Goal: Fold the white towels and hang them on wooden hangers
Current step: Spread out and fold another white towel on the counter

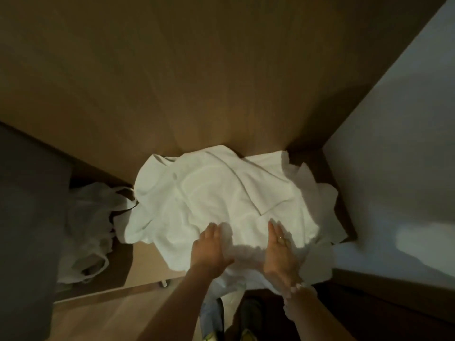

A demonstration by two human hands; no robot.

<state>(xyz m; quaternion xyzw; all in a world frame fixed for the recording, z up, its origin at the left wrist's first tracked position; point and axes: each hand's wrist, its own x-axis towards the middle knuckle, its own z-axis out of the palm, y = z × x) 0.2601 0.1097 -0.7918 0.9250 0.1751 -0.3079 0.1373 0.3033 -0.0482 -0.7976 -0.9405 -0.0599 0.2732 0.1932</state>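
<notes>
A crumpled heap of white towels lies on a low wooden surface against a brown wall. My left hand rests on the heap's near edge, fingers together and pressed into the cloth. My right hand, with a ring on one finger, lies palm-in on the same edge, a hand's width to the right. A fold of towel bulges between the two hands. Whether either hand pinches the cloth is hidden. No wooden hanger shows.
A thin white plastic bag slumps on the floor to the left. A white bed fills the right side. The brown wall rises behind the heap. A grey panel stands at far left. My shoes show below.
</notes>
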